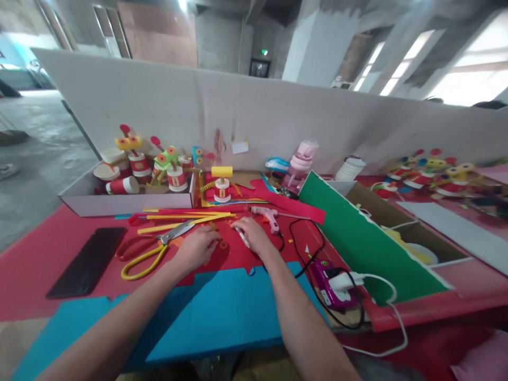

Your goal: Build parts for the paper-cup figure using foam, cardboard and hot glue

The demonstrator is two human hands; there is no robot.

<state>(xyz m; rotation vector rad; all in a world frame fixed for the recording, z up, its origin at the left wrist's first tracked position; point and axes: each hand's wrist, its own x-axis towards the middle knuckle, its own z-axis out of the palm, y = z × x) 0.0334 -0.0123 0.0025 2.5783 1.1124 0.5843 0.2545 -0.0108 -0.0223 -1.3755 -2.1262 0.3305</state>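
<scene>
In the head view my right hand (254,233) is closed around a slim white pen (242,237), its end angled down toward the red table cover. My left hand (199,245) is curled with the fingertips together; whatever is in them is too small to make out. Just right of those fingertips lies a small orange paper ring (223,245). Large scissors (164,241) with one red and one yellow handle rest left of my left hand. Beyond both hands stands a paper-cup figure (222,189) with a yellow tube on top and folded yellow paper arms.
A pink glue gun (270,218) lies behind my right hand. Yellow paper strips (186,216) and a black phone (87,262) are at left. A white box (130,203) holds several cup figures. At right are a green-sided box (365,243) and a purple power strip (331,286) with cables.
</scene>
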